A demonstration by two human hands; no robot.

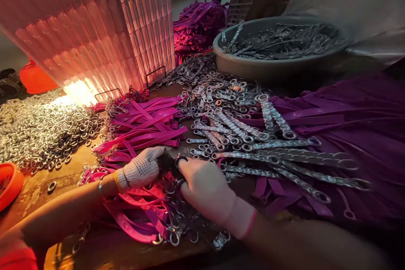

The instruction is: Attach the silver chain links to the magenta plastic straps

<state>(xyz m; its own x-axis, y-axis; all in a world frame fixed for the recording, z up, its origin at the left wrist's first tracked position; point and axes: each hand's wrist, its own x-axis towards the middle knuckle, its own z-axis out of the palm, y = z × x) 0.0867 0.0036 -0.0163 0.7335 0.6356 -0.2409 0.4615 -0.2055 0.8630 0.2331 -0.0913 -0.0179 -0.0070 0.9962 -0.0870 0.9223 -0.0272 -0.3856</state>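
Observation:
My left hand point(144, 168), in a white knit glove with dark dots, is closed at the centre, its fingertips bent around something dark. My right hand point(209, 192), in a plain white glove with a pink cuff, is closed right beside it. A dark piece point(167, 164) lies between the two hands; its kind is too shadowed to tell. Beneath them are pink straps point(145, 211) with metal rings at their ends. Patterned metal strips point(247, 156) with ring ends lie to the right of my right hand. More pink straps point(152, 122) are heaped just beyond my left hand.
Loose metal rings point(47, 130) form a large pile at left, near an orange bowl point(11, 185). A grey basin point(253, 65) of metal strips stands at back right. Purple straps point(354, 135) cover the right side. A tall ribbed translucent panel point(104, 21) rises behind, brightly lit below.

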